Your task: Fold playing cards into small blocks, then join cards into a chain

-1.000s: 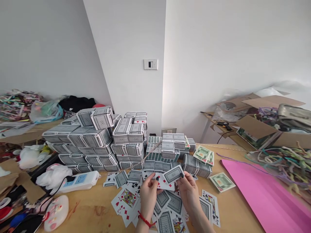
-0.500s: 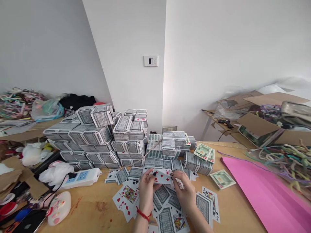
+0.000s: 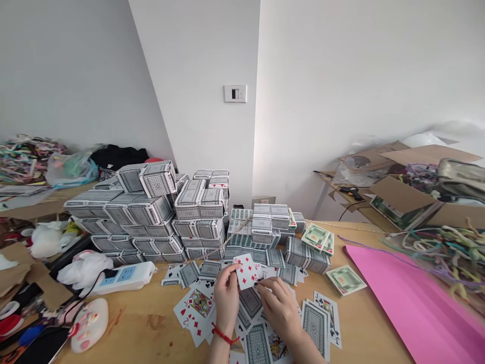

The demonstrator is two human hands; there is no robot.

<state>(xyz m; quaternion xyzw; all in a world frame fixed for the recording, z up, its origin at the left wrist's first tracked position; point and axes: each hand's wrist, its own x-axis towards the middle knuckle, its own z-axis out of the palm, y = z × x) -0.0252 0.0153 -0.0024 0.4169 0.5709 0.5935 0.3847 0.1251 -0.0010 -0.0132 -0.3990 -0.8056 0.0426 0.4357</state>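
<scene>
We ran one head-worn cam: it looked forward and down over the bench [image 3: 144, 328] toward the wall corner [image 3: 259, 141], left hand [image 3: 226, 299] and right hand [image 3: 281, 309] close at bottom centre.

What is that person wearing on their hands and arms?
Nothing covers them: no gloves and no sleeves show. The left hand has a thin red string bracelet around its wrist. The right hand shows no bracelet, and one of its nails looks dark.

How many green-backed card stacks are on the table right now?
3: two green-backed stacks overlap right of the boxed decks, one lies beside the pink sheet. Others may be hidden among boxes.
</scene>
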